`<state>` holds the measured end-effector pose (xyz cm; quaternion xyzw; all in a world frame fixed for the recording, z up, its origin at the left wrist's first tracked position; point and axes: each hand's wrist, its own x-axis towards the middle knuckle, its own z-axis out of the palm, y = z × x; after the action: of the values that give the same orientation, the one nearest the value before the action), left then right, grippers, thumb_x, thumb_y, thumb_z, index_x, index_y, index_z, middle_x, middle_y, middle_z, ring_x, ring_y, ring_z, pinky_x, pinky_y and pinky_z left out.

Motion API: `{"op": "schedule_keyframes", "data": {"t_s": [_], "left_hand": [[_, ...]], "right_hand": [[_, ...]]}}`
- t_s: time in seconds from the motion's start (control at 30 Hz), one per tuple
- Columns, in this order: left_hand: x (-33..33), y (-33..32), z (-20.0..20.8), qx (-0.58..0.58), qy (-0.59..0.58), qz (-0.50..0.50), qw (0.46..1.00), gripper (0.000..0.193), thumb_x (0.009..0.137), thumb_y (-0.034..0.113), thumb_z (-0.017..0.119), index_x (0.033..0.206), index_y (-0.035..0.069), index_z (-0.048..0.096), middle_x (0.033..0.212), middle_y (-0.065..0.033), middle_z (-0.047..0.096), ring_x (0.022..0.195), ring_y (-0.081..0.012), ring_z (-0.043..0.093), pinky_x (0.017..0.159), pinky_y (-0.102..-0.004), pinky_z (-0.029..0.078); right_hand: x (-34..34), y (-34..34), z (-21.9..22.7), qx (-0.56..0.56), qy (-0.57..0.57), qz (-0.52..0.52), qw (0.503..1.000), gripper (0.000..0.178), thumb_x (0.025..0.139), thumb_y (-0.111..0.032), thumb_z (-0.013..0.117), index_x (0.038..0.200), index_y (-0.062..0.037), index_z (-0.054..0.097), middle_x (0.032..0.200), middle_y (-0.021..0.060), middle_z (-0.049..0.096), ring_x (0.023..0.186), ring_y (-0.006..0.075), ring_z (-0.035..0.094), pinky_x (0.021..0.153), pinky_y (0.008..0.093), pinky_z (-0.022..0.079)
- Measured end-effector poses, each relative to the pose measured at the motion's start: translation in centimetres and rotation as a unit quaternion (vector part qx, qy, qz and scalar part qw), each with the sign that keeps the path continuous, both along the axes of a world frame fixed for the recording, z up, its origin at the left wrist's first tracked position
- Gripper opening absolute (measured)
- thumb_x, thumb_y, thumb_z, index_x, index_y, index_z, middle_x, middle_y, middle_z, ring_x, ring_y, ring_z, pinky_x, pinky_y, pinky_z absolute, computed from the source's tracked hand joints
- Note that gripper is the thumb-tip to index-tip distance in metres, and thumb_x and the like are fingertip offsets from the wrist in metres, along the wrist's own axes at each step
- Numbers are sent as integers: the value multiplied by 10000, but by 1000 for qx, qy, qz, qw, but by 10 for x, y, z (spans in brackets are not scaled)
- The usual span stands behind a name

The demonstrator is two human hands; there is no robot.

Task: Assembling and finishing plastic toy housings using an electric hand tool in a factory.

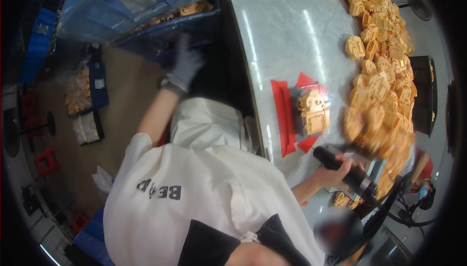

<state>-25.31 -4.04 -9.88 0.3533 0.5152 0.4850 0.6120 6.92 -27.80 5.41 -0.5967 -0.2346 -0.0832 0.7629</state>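
My left hand (186, 67), in a grey glove, is stretched out beside the table toward a blue plastic bin (146, 35) with tan parts in it. Its fingers are somewhat blurred but extended, and nothing shows in them. My bare right hand (335, 172) is wrapped round a black, corded electric screwdriver (357, 178) held over the table's near part. Just beyond the tool's end, a tan moulded plastic part (314, 115) sits in a grey block fixture, apart from both hands. Around the fixture lie red pieces, among them a long red strip (282, 117).
A long heap of tan plastic parts (384, 71) runs along the table's (282, 32) right side. A metal box (374, 168) stands behind the screwdriver. On the floor at left are crates (99, 83) and red stools (46, 161). Another person (424, 168) is at far right.
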Motion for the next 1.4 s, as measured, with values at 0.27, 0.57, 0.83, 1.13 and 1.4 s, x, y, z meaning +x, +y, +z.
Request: {"op": "schedule_keyframes", "data": {"t_s": [0.27, 0.57, 0.83, 1.13, 1.4], "left_hand": [[132, 2, 41, -64, -18, 22, 998, 628, 737, 379, 721, 1168, -27, 510, 1106, -152, 576, 1008, -231, 539, 886, -308, 413], [144, 11, 34, 43, 170, 104, 979, 681, 766, 392, 687, 1220, -36, 413, 1141, -209, 550, 1070, -336, 526, 913, -365, 409], [147, 13, 44, 48, 186, 153, 969, 637, 758, 459, 660, 1151, 0, 458, 1059, -203, 592, 1004, -327, 567, 854, -378, 441], [143, 11, 47, -80, 254, 80, 961, 742, 776, 521, 593, 1238, -28, 406, 1261, -256, 467, 1168, -371, 468, 966, -404, 381], [139, 3, 60, -66, 270, 69, 958, 788, 764, 546, 591, 1271, -26, 398, 1292, -246, 451, 1198, -369, 444, 989, -400, 369]], "right_hand": [[0, -10, -6, 35, 9, 17, 999, 401, 707, -14, 603, 1054, -5, 401, 639, 82, 503, 511, 171, 494, 568, 310, 465], [-11, -8, -1, -10, 4, 48, 999, 414, 709, 42, 603, 1076, -25, 423, 749, 84, 532, 547, 162, 530, 615, 301, 484], [-2, -5, 0, -25, 37, 91, 995, 410, 699, 26, 593, 1083, -24, 457, 752, 79, 546, 536, 148, 517, 587, 275, 470], [7, 0, 15, -31, 59, 153, 986, 384, 696, 26, 590, 1055, -9, 460, 687, 72, 520, 511, 141, 495, 551, 264, 447], [9, 2, 9, -10, 63, 159, 985, 395, 690, 53, 560, 1072, 35, 464, 577, 60, 496, 481, 138, 461, 495, 234, 400]]}}
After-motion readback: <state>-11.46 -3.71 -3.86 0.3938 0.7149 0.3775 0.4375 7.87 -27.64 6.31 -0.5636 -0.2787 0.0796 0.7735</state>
